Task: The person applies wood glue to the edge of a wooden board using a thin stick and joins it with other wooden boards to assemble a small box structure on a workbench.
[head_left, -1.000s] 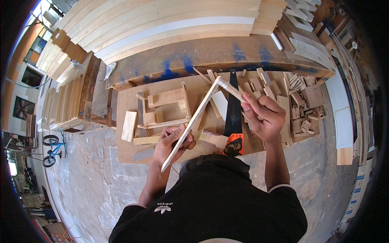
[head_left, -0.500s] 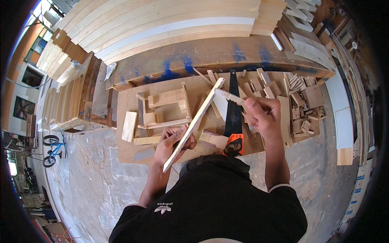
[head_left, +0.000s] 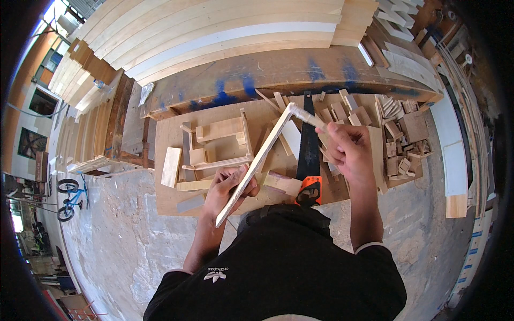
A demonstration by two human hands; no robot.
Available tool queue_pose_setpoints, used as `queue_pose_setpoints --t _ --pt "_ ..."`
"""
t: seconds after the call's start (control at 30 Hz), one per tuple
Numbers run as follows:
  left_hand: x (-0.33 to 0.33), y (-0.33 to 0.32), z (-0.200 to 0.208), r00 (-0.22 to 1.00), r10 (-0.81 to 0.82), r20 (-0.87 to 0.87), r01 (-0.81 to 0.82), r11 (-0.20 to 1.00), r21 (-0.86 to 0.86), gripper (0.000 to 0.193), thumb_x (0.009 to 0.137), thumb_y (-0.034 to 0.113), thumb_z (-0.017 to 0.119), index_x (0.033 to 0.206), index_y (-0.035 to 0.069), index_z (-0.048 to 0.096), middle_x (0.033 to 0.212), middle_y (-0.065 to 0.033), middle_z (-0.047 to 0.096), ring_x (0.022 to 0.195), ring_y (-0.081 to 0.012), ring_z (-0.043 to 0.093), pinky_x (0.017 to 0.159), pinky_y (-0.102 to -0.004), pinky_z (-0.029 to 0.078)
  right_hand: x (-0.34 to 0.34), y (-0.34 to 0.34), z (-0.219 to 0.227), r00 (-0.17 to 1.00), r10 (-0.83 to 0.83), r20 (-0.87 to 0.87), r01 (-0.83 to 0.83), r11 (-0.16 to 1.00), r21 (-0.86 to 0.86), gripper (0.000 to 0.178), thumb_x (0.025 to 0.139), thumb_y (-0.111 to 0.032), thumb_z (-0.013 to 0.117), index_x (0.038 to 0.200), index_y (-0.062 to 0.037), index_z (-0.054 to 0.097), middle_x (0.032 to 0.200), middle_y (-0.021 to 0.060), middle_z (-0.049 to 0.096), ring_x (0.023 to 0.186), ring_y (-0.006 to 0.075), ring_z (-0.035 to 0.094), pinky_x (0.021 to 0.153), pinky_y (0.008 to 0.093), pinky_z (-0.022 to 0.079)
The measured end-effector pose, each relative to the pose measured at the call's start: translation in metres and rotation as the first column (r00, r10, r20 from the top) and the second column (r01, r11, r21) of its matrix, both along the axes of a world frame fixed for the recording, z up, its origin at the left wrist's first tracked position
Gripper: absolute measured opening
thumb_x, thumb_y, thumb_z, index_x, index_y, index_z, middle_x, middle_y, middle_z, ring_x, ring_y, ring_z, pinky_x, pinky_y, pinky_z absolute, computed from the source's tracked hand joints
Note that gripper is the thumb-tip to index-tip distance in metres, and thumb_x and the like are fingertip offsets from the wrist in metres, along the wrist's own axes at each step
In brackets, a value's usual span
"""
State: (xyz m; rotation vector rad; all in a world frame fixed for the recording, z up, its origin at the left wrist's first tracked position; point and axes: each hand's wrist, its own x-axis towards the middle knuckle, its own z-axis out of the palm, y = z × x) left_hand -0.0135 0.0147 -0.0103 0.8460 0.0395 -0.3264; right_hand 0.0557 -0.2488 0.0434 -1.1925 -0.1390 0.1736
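Observation:
A long pale wooden strip (head_left: 256, 165) slants across the middle, its narrow edge turned up. My left hand (head_left: 227, 190) is closed round its lower part. Between the thumb and fingers of my right hand (head_left: 348, 148) is a short, thin wooden stick (head_left: 310, 119) with a whitish, rough-looking end. That end meets the strip's far tip; whether it is coated with something I cannot tell. Below them, on a low board, a hand saw (head_left: 308, 147) with an orange and black handle lies beside a small wooden block (head_left: 283, 184).
Left on the board (head_left: 166, 206) is a small wooden frame (head_left: 247, 136) of joined pieces. Several offcuts (head_left: 399, 160) are heaped at its right. Beyond stands a blue-stained bench (head_left: 278, 69) with stacked planks (head_left: 230, 35). A blue bicycle (head_left: 71, 199) is far left.
The stick in my right hand has shifted slightly, its whitish end rising to the strip's far tip. My left hand and the strip have hardly moved.

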Motion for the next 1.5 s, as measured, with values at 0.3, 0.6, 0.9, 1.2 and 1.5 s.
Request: queue_pose_setpoints --t 0.3,0.6,0.9,1.2,1.5 --pt "0.002 -0.002 0.002 1.000 -0.006 0.000 0.006 1.000 0.027 0.041 0.097 0.026 0.051 0.074 -0.006 0.063 0.053 -0.0022 0.045 0.047 -0.0101 0.032 0.050 -0.0283 0.027 0.002 -0.003 0.001 0.999 -0.037 0.000 0.037 0.999 0.034 0.026 0.094 -0.016 0.058 0.097 0.0083 0.067 0.050 -0.0057 0.036 0.041 0.0027 0.029 0.037 0.0222 0.020" --pt "0.003 -0.001 0.004 1.000 -0.004 0.003 0.004 1.000 -0.013 0.039 0.097 0.025 0.053 0.076 -0.006 0.063 0.054 -0.0026 0.046 0.047 -0.0098 0.032 0.050 -0.0284 0.028 -0.001 -0.004 0.002 0.997 0.074 -0.029 -0.077 0.992 -0.101 0.025 0.093 -0.017 0.060 0.098 0.0058 0.068 0.052 -0.0047 0.040 0.042 0.0030 0.034 0.038 0.0217 0.023" --pt "0.003 -0.001 0.002 1.000 -0.014 -0.003 0.014 1.000 0.002 0.041 0.097 0.027 0.052 0.075 -0.006 0.063 0.055 -0.0037 0.048 0.048 -0.0103 0.033 0.051 -0.0289 0.030 0.000 0.000 0.000 0.997 0.063 -0.048 -0.066 0.997 -0.048 0.023 0.093 -0.017 0.061 0.092 0.0049 0.068 0.052 -0.0045 0.042 0.042 0.0026 0.035 0.038 0.0213 0.025" --pt "0.003 -0.003 0.001 1.000 -0.025 0.009 0.026 0.999 -0.029 0.041 0.097 0.026 0.052 0.075 -0.006 0.063 0.056 -0.0045 0.049 0.048 -0.0111 0.034 0.051 -0.0289 0.030 -0.002 0.003 -0.006 0.999 0.050 0.010 -0.049 0.997 -0.063 0.024 0.092 -0.018 0.063 0.096 0.0046 0.069 0.050 -0.0038 0.045 0.041 0.0024 0.033 0.038 0.0219 0.026" --pt "0.004 -0.005 0.000 1.000 0.026 -0.006 -0.026 0.998 -0.056 0.040 0.098 0.025 0.051 0.075 -0.006 0.062 0.057 -0.0042 0.047 0.049 -0.0110 0.033 0.049 -0.0280 0.026 -0.001 0.013 -0.009 0.997 -0.045 0.062 0.053 0.991 -0.123 0.024 0.093 -0.018 0.062 0.093 0.0060 0.068 0.050 -0.0040 0.045 0.041 0.0022 0.034 0.039 0.0216 0.027"
